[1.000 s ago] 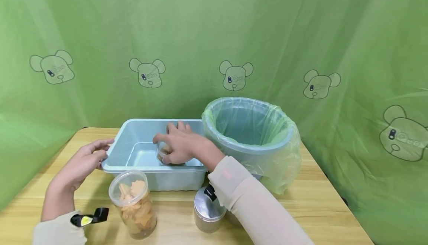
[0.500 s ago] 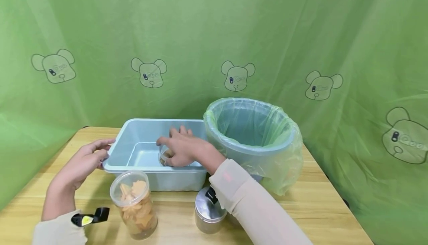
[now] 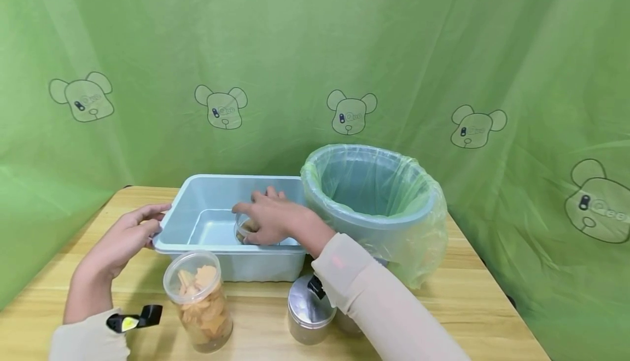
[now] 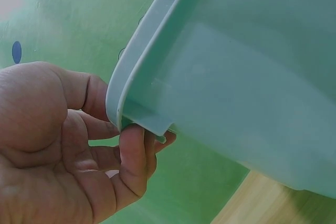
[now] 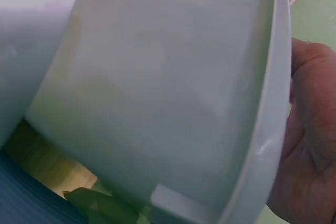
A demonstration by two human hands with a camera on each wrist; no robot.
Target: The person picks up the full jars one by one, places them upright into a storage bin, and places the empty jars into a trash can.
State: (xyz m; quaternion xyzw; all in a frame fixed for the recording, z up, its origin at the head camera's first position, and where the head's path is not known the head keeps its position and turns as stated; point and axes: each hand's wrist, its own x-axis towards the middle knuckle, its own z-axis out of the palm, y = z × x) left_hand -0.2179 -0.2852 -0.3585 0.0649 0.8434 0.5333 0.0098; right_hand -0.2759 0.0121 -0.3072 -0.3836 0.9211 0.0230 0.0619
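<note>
A light blue plastic tub [image 3: 261,265] stands on the wooden table. At its left rim, my left hand [image 3: 127,235] pinches the edge; the left wrist view shows the thumb against the rim [image 4: 142,51] and fingers curled beneath it. My right hand [image 3: 273,220] is down inside the tub, gripping a clear round container [image 3: 240,226] with something brownish in it. Much of that container is hidden by the hand and the tub's front wall. In the right wrist view, the tub's wall [image 5: 173,77] covers the fingers.
A green-lined blue bucket [image 3: 389,220] stands against the tub's right side. In front are a clear jar [image 3: 204,309] of orange snacks and a silver-lidded canister [image 3: 309,302]. Another canister [image 3: 348,324] is half hidden by the right sleeve. A green curtain [image 3: 275,38] hangs behind.
My right hand has sunk slightly lower in the tub, still around the clear container. The left hand keeps its place on the rim, and the head view has shifted a little.
</note>
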